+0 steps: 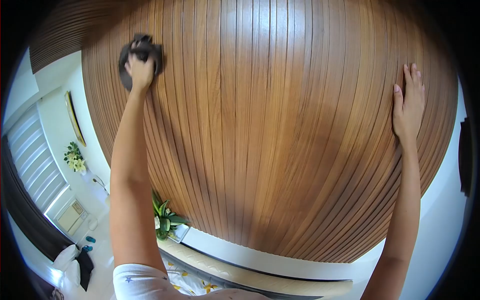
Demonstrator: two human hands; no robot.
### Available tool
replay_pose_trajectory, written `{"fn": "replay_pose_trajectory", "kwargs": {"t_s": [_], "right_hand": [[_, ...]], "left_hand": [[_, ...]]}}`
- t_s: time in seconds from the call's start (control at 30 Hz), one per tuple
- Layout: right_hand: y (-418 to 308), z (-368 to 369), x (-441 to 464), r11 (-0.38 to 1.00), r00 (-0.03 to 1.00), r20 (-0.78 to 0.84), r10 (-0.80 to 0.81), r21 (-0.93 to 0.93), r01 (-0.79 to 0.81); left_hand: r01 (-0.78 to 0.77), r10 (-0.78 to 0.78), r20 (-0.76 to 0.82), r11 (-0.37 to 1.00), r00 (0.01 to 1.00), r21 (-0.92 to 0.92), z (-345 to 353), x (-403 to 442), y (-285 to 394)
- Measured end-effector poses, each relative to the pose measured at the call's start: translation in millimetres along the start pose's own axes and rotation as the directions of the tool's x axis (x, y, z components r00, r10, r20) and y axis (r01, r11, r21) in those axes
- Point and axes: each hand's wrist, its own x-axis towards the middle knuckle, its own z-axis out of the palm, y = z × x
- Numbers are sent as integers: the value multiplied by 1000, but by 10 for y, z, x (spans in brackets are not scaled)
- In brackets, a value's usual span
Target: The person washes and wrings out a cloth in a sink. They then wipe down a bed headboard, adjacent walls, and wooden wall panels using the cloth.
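Nearest the camera are the person's arms, the left one leaving a white short sleeve, both reaching up and outward to a slatted wood panel. The left hand is on a bunched dark cloth against the panel's upper left part. Its fingers are partly lost in the folds and slightly blurred, so whether they pinch the cloth or only press it cannot be told. The right hand lies on the slats near the panel's right edge with no cloth beneath it, fingers extended and close together, thumb set apart.

The relation that matters is sideways: the cloth lies directly under the left hand, well apart from the right, with most of the panel's width between them. The slats' long axis runs up and down the view, roughly along the reaching arms, and the cloth sits across several slats; its own long axis is unclear in the folds.

Below the panel are a leafy plant, a cream padded headboard and floral bedding. Farther off to the left are pale flowers, a gold-edged frame, a window with a striped blind, and blue slippers on the floor.
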Motion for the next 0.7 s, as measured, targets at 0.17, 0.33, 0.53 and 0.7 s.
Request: {"fn": "replay_pose_trajectory", "kwargs": {"t_s": [0.17,0.33,0.53,0.7], "right_hand": [[4,13,-2,999,999,-31,-29,17,29],[21,21,1,997,997,-44,-58,43,60],[47,28,-8,995,998,-39,-52,85,55],[79,82,-22,995,996,-68,-59,74,64]], "left_hand": [[210,-206,47,971,977,-115,-250,-84,554],[-320,322,-61,947,945,41,-129,116,2004],[-491,604,146,745,783,-452,-543,-1245,3151],[-252,697,598,709,396,-659,-955,-3610,2809]]}}
